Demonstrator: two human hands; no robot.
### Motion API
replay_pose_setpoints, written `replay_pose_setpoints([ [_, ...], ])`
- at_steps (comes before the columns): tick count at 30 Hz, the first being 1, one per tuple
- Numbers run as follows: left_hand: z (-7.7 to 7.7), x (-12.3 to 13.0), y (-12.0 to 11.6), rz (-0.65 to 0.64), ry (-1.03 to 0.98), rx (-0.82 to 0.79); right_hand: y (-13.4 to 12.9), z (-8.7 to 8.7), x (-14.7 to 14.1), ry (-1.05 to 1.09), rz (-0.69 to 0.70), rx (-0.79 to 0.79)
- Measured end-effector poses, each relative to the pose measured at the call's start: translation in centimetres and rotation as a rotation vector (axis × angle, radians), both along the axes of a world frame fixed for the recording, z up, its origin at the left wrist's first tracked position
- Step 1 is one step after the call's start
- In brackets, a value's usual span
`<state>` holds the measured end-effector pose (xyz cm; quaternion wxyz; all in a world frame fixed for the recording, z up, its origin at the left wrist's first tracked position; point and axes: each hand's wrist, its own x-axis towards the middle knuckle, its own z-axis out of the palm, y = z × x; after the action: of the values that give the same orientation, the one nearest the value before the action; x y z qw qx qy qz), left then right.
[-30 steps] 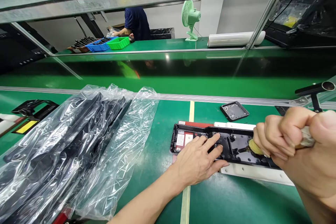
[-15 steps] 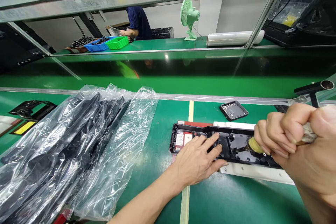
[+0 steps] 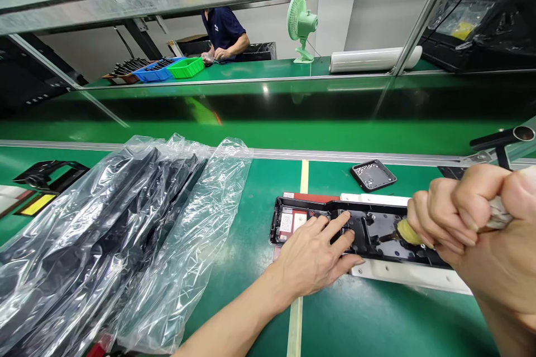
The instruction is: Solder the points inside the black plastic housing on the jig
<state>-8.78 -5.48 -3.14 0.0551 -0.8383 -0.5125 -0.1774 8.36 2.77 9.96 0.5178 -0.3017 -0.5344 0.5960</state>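
Observation:
A long black plastic housing [image 3: 360,228] lies in a white and red holding fixture [image 3: 402,273] on the green bench. My left hand [image 3: 316,254] rests on the housing's left half, fingers spread and pressing on its inside. In my closed right hand [image 3: 473,217] is an electric screwdriver [image 3: 408,231] with a yellowish front end. Its dark tip points left and down into the housing, near a post; whether it touches a screw I cannot make out. Behind the housing sits a small black tray [image 3: 372,175] with many tiny screws.
Clear plastic bags [image 3: 138,234] holding long black parts cover the left of the bench. A black frame part [image 3: 50,175] lies farther left. Beyond the green belt [image 3: 251,128], a person [image 3: 224,33] works near green and blue bins [image 3: 186,68] and a fan [image 3: 301,28].
My hands, the housing and the screwdriver hold nearly the same place. Across the belt, the other person has turned and brought both hands together over the bench.

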Motion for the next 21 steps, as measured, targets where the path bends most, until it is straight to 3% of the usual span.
replay_pose_setpoints([
  [21, 0.20, 0.29, -0.01, -0.004, 0.057, -0.024, 0.16, -0.57, 0.26, -0.016, 0.021, 0.029],
])
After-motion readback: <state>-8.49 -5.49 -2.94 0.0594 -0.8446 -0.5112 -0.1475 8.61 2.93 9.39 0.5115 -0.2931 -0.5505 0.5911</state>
